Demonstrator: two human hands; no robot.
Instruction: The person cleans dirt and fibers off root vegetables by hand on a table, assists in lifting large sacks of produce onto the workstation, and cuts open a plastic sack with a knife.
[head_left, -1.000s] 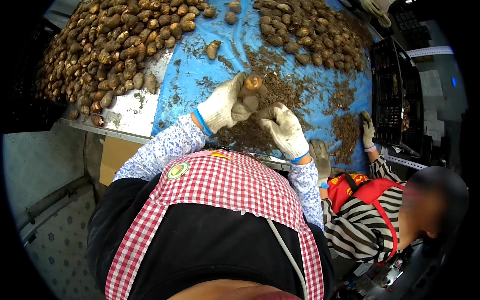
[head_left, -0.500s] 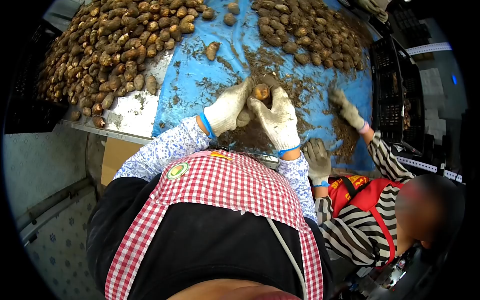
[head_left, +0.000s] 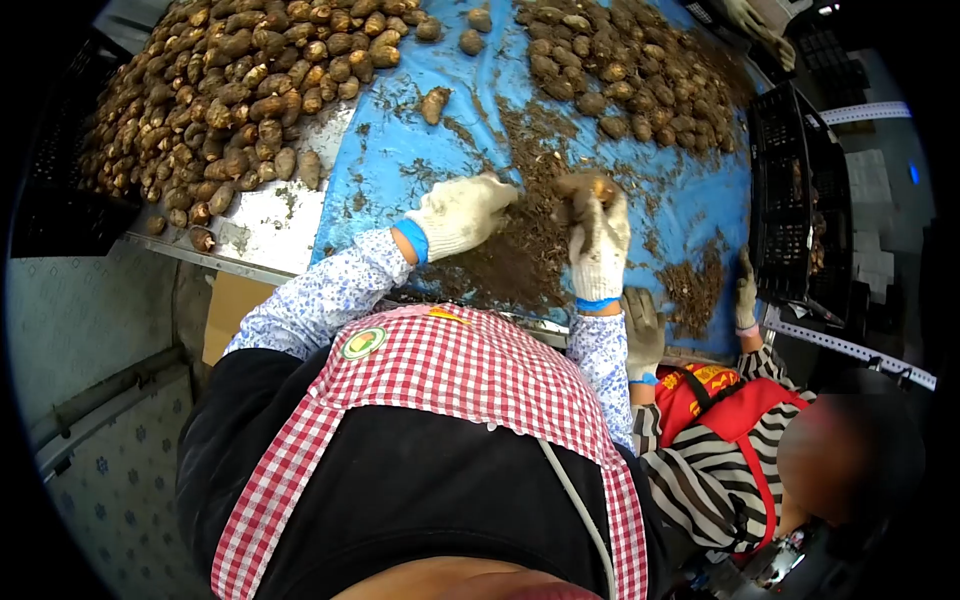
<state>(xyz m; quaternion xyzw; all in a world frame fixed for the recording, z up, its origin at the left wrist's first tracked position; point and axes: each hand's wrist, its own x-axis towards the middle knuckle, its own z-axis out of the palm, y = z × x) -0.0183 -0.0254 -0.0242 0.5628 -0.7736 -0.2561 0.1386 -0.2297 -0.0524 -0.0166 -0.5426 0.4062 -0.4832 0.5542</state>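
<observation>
My left hand (head_left: 463,214), in a white knitted glove, hovers over the dirt-strewn blue sheet with its fingers curled closed. What it holds, if anything, is hidden. To its right, my right hand (head_left: 601,248), gloved the same way with a soiled palm, grips a brown taro corm (head_left: 603,188); its pale orange end shows by the fingertips. Between the hands lies a dark band of soil and root scraps (head_left: 540,215). A single taro (head_left: 435,105) rests on the blue sheet (head_left: 400,140) ahead of my left hand.
Many cleaner taros (head_left: 235,90) are heaped at the far left, partly on a metal tabletop (head_left: 275,215). Darker, rootier taros (head_left: 630,70) form a pile at the back right. Black crates (head_left: 795,190) stand along the right edge. A co-worker's gloved hand (head_left: 645,325) is close to my right forearm.
My hands, together around a taro before, are now apart; the right has moved rightward with a taro. The co-worker's far hand has shifted right, beside the crates.
</observation>
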